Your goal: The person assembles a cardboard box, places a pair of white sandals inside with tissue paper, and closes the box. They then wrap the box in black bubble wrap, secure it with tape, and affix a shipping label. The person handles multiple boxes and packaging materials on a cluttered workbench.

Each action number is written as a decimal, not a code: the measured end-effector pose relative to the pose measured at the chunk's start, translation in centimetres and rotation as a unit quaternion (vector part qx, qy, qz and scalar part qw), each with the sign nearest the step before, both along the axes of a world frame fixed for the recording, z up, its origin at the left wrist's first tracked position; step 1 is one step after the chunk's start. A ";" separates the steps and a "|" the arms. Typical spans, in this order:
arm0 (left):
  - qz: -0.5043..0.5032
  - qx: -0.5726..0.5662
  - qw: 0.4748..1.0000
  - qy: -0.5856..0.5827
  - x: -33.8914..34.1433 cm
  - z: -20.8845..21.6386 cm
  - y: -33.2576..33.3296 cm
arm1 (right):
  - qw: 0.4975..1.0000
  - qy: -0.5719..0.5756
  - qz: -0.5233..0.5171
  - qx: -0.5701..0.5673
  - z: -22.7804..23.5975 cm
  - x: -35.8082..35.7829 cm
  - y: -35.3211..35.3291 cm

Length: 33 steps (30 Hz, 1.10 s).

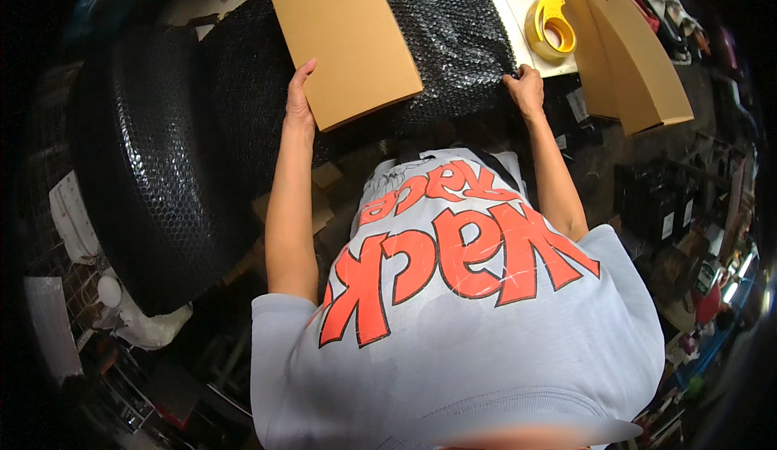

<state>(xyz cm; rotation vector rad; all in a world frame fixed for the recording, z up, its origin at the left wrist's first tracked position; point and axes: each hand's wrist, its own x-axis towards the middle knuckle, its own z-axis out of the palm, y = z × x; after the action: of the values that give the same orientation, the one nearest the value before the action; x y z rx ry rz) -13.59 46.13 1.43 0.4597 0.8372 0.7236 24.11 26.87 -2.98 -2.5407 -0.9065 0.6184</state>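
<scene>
A flat brown cardboard box lies on a sheet of black bubble wrap spread over the table. My left hand grips the box at its near left edge, the thumb on top and the other fingers mostly hidden. At the right edge of the bubble wrap, my right hand pinches the sheet near its corner. To the left, the sheet runs toward a large roll of black bubble wrap.
A yellow tape dispenser sits on the pale tabletop right of the wrap. Beside it, an open cardboard carton juts past the table edge. Cloth-like items lie at the far right. A white bag is below the roll.
</scene>
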 end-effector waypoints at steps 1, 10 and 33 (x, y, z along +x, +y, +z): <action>-0.001 -0.003 1.000 -0.006 -0.1 0.0 0.0 | 1.000 0.002 -0.007 0.016 0.2 -0.1 -0.2; -0.002 -0.008 1.000 0.006 -0.3 0.5 -0.2 | 0.951 0.135 -0.034 0.277 4.8 -1.3 -0.1; -0.002 0.205 0.907 0.369 2.0 4.8 -1.6 | 0.847 -0.001 0.510 0.151 14.0 -18.9 3.0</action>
<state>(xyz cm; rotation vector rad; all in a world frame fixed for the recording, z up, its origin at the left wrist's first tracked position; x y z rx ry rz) -11.58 44.53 6.23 1.1600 1.3943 0.7263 5.19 29.86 11.01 -1.6155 -2.1623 0.6532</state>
